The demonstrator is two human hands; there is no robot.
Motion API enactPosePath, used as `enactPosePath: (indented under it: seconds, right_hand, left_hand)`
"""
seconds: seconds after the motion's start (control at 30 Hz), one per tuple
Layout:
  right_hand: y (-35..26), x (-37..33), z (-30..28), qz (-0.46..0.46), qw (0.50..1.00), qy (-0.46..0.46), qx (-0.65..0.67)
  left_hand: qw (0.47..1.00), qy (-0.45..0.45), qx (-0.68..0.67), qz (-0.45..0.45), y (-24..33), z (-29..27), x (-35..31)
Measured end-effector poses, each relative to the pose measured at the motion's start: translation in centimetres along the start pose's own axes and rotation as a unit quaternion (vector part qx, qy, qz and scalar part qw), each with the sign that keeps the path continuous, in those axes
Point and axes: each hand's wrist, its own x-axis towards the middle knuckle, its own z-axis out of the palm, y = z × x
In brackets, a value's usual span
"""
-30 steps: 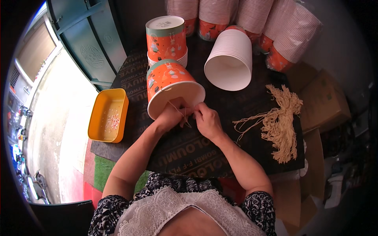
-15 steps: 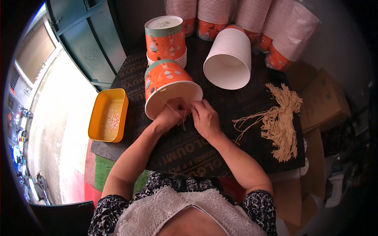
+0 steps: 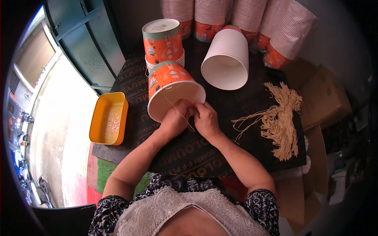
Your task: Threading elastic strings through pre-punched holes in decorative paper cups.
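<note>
An orange paper bucket [image 3: 169, 78] with a green band lies tilted in front of me, its white mouth facing me. A thin beige cord [image 3: 177, 110] hangs from the upper left of its rim and loops down across my left hand. My left hand [image 3: 175, 119] reaches into the mouth with curled fingers, mostly hidden by the hand itself. Close beside it, my right hand [image 3: 206, 118] pinches at the right edge of the rim. The fingertips of both hands meet there, and whether the cord's other end is between them cannot be seen.
Behind stand an upturned orange bucket stack [image 3: 162, 43], a white nested stack [image 3: 225, 59] lying on its side and several wrapped stacks [image 3: 249, 15]. A yellow bin [image 3: 96, 122] with small bits sits left; a beige cord bundle [image 3: 280, 122] lies right on the dark table [image 3: 252, 147].
The bucket has shifted slightly right and turned a little. My left hand has moved right, closer to the right hand at the rim. The cord's loop now hangs further right.
</note>
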Motion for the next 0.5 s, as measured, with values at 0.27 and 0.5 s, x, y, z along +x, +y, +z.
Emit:
enactPosePath:
  seconds: [0.27, 0.5]
  right_hand:
    - [-0.4, 0.0, -0.1, -0.008, 1.000, -0.002, -0.008]
    - [1.1, 0.6, -0.7, 0.032, 0.996, -0.071, 0.053]
  left_hand:
    - [0.990, -0.018, 0.143, -0.006, -0.6, 0.2, -0.7]
    - [0.993, -0.009, 0.113, 0.033, -0.2, -0.1, -0.7]
